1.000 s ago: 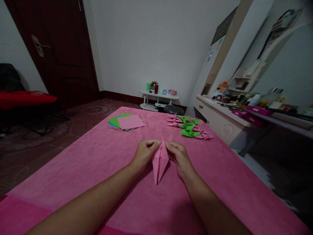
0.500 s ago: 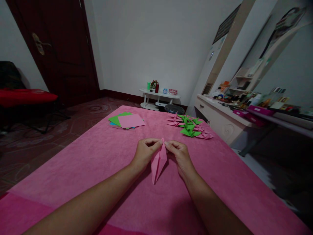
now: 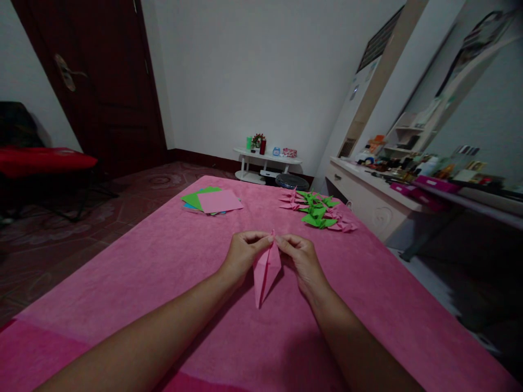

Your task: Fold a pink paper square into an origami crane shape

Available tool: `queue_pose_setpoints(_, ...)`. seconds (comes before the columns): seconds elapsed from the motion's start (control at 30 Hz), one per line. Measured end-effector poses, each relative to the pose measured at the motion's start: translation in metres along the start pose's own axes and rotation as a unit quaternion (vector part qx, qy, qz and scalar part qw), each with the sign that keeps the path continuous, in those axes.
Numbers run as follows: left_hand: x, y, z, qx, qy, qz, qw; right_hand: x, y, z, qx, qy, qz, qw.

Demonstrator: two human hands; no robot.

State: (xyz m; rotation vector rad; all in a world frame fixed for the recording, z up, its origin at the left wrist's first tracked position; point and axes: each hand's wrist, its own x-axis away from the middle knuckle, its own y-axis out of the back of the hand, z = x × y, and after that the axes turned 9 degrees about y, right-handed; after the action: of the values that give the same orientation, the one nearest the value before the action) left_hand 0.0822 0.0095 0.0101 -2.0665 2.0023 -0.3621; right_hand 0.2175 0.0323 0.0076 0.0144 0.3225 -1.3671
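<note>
A pink folded origami paper [image 3: 266,270], long and diamond-shaped, is held just over the pink cloth in front of me. Its narrow tip points away and the other end points toward me, with a crease or slit down the middle. My left hand [image 3: 244,255] pinches the paper's far end from the left, thumb on top. From the right, my right hand [image 3: 300,258] pinches the same far end between thumb and fingers. Both sets of fingertips almost meet at the tip. The fingers beneath the paper are partly hidden.
A stack of coloured square sheets [image 3: 220,201] lies at the table's far left. Several pink and green paper cranes [image 3: 316,211] are grouped at the far right. Beyond the pink-covered table [image 3: 171,272] stand a small white table [image 3: 249,175] and a cluttered dresser [image 3: 376,188].
Both hands keep their pinch at the paper's far end. The folded paper's lower part has shifted very slightly to the right; little else differs.
</note>
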Motion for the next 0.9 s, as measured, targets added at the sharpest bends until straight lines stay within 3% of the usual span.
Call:
queue_pose_setpoints(0.17, 0.0012, 0.0002, 0.0007, 0.02, 0.02, 0.029, 0.999, -0.0003, -0.0004, 0.0008, 0.018, 0.026, -0.003, 0.999)
queue_pose_setpoints(0.43, -0.0014, 0.0032, 0.0049, 0.021, 0.021, 0.032, 0.999, 0.001, -0.0037, 0.0066, 0.125, 0.137, -0.022, 0.982)
queue_pose_setpoints(0.9, -0.0041, 0.0031, 0.0075, 0.016, 0.02, 0.059, 0.998, -0.0007, -0.0021, 0.0074, 0.147, 0.127, -0.035, 0.98)
